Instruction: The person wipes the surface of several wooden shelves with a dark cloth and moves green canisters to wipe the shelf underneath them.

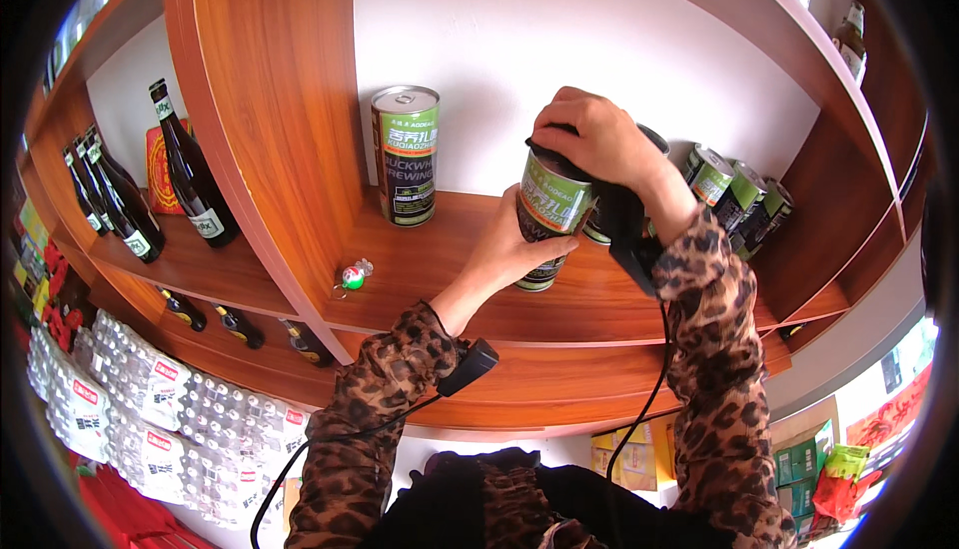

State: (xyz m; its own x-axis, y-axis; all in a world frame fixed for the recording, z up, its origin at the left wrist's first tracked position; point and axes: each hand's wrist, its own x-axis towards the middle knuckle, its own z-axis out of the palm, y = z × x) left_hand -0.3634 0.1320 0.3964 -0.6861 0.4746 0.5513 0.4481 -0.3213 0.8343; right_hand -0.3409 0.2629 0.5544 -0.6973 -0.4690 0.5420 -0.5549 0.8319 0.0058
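Note:
A tall green and black beer can (551,200) is tilted above a wooden shelf board (449,309), and my left hand (509,245) is wrapped round its lower part. My right hand (599,137) presses a dark cloth (560,153) against the can's top; the cloth hides the lid. Another tall can of the same design (408,155) stands upright to the left, near the back wall. A small keychain with a green and red ball (355,275) lies at the shelf's front left. Behind my right hand and wrist, further cans are partly hidden.
Smaller green and black cans (738,193) stand at the right of the shelf. An upright wooden divider (277,122) separates it from dark glass bottles (191,174) on the left. Packs of plastic water bottles (180,414) are stacked at lower left, cartons (805,466) at lower right.

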